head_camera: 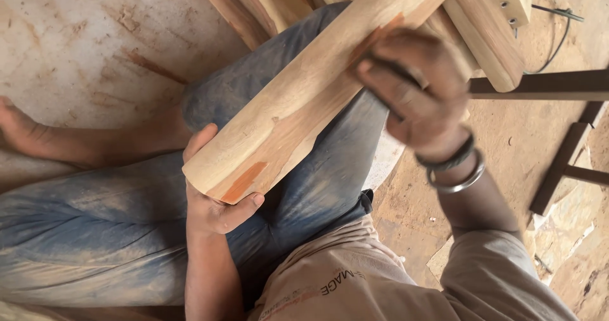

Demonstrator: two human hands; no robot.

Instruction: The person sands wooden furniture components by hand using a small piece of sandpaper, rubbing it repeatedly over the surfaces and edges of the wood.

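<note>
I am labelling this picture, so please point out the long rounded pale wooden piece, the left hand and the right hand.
Long rounded pale wooden piece (298, 105), head view, middle of its curved face.
Left hand (212, 200), head view, palm under the wood's end.
Right hand (415, 96), head view, back of hand.

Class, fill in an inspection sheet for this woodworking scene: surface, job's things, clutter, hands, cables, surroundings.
Surface: dusty stone floor.
Job's things: rounded wooden piece lying across the lap.
Clutter: dark wooden frame, pale timber block with holes.
Hands: left hand cups the piece's near end; right hand presses a dark strip, probably abrasive, on it.
Cables: thin dark wire, top right.
Surroundings: bare foot, dusty jeans.
</note>
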